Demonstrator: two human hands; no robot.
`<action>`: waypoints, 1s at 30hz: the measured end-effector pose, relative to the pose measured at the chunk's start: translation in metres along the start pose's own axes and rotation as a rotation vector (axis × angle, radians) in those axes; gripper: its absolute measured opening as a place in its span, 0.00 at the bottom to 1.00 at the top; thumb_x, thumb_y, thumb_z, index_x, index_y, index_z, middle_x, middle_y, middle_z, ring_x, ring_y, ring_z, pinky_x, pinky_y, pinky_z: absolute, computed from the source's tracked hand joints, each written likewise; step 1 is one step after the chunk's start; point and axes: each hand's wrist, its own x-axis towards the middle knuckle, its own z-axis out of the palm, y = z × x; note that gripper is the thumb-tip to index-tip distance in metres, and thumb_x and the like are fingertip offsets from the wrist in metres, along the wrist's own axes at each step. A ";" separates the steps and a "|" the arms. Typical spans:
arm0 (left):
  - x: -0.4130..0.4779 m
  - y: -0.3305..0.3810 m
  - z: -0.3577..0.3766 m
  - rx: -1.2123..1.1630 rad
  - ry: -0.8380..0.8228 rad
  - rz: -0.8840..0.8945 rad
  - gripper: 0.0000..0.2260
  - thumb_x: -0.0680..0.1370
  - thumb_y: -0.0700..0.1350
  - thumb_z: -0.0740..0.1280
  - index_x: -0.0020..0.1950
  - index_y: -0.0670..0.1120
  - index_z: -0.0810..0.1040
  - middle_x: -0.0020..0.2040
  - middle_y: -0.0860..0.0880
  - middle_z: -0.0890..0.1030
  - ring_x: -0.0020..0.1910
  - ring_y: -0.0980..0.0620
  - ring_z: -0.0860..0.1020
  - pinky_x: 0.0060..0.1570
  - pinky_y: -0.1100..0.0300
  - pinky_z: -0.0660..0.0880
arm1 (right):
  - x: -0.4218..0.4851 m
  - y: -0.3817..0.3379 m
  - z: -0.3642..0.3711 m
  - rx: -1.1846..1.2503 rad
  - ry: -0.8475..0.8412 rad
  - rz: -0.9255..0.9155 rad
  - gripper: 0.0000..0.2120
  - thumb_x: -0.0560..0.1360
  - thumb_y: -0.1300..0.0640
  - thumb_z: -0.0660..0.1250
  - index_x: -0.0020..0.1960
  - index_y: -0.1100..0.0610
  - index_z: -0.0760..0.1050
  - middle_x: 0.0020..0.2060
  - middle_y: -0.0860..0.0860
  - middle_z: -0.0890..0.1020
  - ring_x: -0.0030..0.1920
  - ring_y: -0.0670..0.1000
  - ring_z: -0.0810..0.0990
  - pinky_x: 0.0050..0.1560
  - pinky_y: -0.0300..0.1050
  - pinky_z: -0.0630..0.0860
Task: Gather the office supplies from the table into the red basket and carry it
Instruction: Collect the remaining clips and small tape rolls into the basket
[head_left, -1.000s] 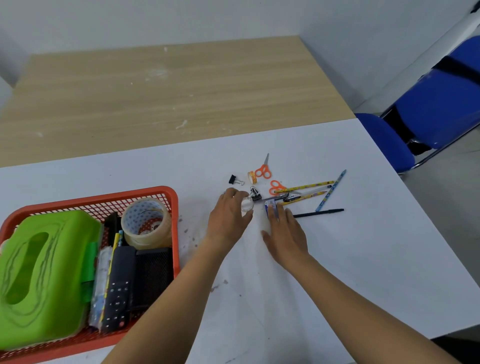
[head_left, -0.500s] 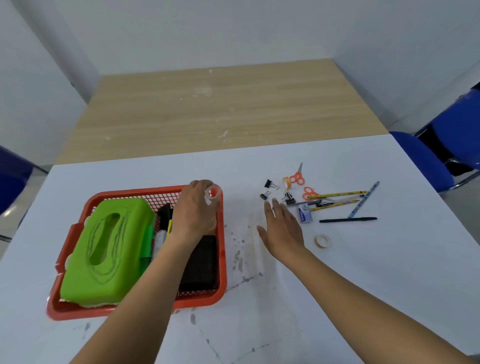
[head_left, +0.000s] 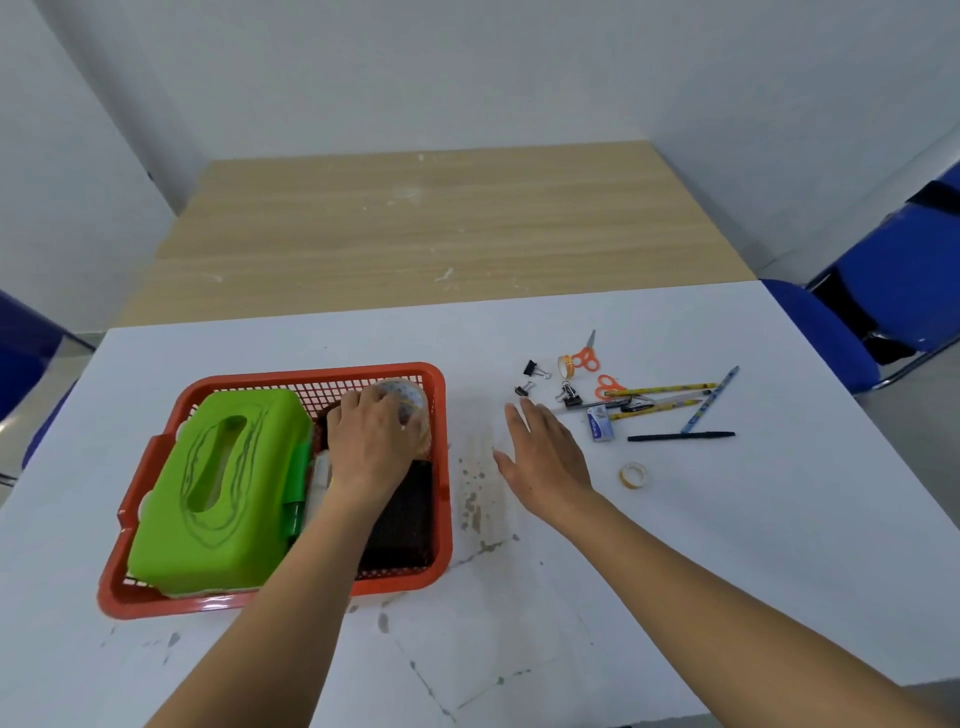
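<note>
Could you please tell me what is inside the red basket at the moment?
A green tissue box, a green marker, a large tape roll and a black mesh holder show inside the red basket. The left hand covers the middle, so whatever lies beneath it is hidden.

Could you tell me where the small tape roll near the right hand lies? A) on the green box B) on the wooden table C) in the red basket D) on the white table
D: the small tape roll lies flat on the white table, apart from the black pen.
</note>
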 end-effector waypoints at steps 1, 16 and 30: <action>0.000 0.008 0.002 -0.051 0.017 0.042 0.17 0.78 0.52 0.62 0.62 0.44 0.77 0.61 0.45 0.77 0.61 0.43 0.71 0.60 0.48 0.67 | -0.003 0.004 -0.002 0.007 0.004 0.010 0.30 0.82 0.47 0.53 0.78 0.55 0.46 0.78 0.54 0.48 0.78 0.55 0.48 0.75 0.50 0.52; -0.022 0.149 0.057 -0.245 -0.220 0.529 0.21 0.77 0.54 0.66 0.68 0.49 0.71 0.64 0.50 0.74 0.63 0.50 0.70 0.55 0.58 0.71 | -0.046 0.109 -0.007 0.007 0.104 0.286 0.28 0.81 0.46 0.56 0.77 0.55 0.53 0.76 0.53 0.58 0.74 0.54 0.59 0.70 0.48 0.63; -0.031 0.144 0.069 -0.213 -0.339 0.487 0.23 0.77 0.54 0.65 0.71 0.50 0.68 0.67 0.52 0.71 0.66 0.52 0.68 0.57 0.59 0.71 | -0.033 0.144 0.021 0.006 -0.017 0.249 0.16 0.80 0.59 0.59 0.67 0.55 0.70 0.63 0.53 0.73 0.62 0.54 0.71 0.55 0.47 0.76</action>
